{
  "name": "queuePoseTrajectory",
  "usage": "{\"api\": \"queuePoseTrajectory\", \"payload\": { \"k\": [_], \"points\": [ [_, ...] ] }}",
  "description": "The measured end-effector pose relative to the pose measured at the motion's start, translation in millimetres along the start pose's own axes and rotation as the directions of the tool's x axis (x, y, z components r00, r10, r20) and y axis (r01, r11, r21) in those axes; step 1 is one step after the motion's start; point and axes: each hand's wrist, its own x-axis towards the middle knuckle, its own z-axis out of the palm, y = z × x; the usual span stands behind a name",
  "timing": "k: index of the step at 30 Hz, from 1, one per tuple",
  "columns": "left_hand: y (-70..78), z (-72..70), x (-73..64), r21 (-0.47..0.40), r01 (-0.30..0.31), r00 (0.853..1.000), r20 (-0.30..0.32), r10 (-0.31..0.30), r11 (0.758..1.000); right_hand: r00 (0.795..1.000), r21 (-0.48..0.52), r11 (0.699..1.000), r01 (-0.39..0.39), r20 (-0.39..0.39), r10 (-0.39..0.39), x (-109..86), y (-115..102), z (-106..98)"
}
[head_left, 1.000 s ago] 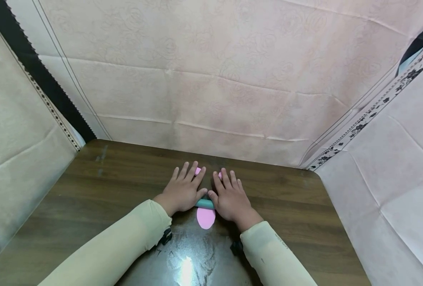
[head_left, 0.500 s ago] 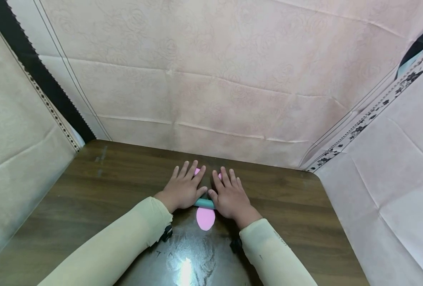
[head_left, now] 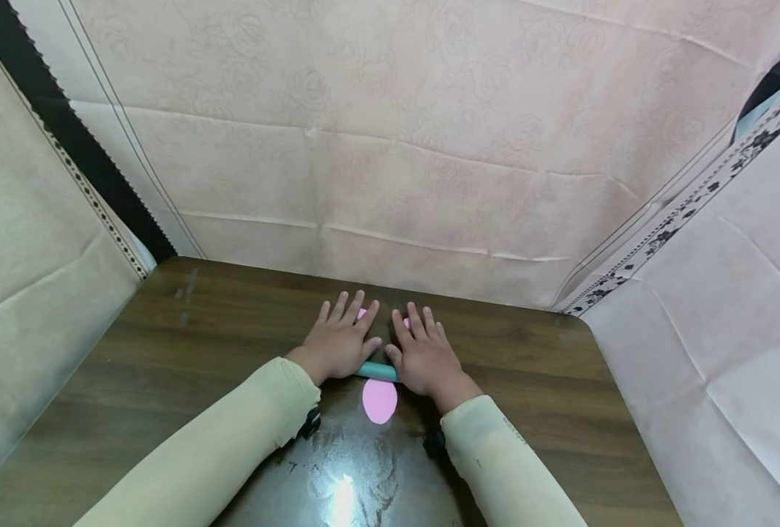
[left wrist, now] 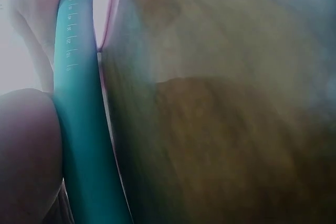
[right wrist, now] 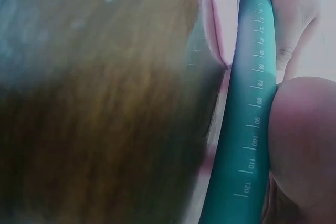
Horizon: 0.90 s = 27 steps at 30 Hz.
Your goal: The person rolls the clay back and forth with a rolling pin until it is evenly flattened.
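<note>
A teal rolling pin (head_left: 377, 371) lies crosswise on the table, and the wrist views show a printed number scale along it. My left hand (head_left: 337, 344) rests on its left part with fingers spread and straight. On the right part lies my right hand (head_left: 424, 359), likewise flat with straight fingers. Both palms touch the rolling pin (right wrist: 247, 129), and their undersides are hidden in the head view. A flat pink piece (head_left: 380, 401), like rolled-out clay or dough, shows as a rounded end on the near side of the pin. More pink peeks out between the fingers on the far side.
The brown wood-grain table (head_left: 232, 315) is glossy near the front, with a bright light reflection (head_left: 344, 498). Pale patterned cloth (head_left: 396, 168) hangs behind the table and along both sides.
Both hands and the rolling pin have shifted slightly forward, away from the body. The pink piece stays almost where it was.
</note>
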Motion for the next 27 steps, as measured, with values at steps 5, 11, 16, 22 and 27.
{"api": "queuePoseTrajectory", "payload": {
  "k": [5, 11, 16, 22, 27],
  "points": [
    [-0.2, 4.1, -2.7, 0.024, 0.002, 1.000, 0.000, -0.002, 1.000, 1.000, 0.001, 1.000, 0.011, -0.003, -0.011, -3.4, -1.4, 1.9],
    [0.6, 6.4, -13.6, 0.057, -0.004, 1.000, 0.013, 0.003, 0.998, 0.999, -0.020, 0.999, 0.034, 0.011, -0.033, -14.2, -4.6, 2.3],
    [1.0, 9.5, -27.1, 0.041, -0.001, 1.000, 0.018, 0.000, 0.999, 0.997, -0.049, 0.996, 0.079, -0.004, -0.079, -27.1, -7.7, 1.1],
    [4.1, 12.6, -41.5, 0.007, -0.014, 1.000, 0.019, 0.014, 1.000, 0.992, -0.039, 0.991, 0.126, -0.021, -0.127, -42.9, -9.7, 3.1],
    [8.6, 13.4, -52.8, 0.032, -0.035, 0.998, 0.052, 0.033, 0.999, 0.988, -0.003, 0.988, 0.154, -0.003, -0.154, -54.3, -9.9, 6.3]
  ]
}}
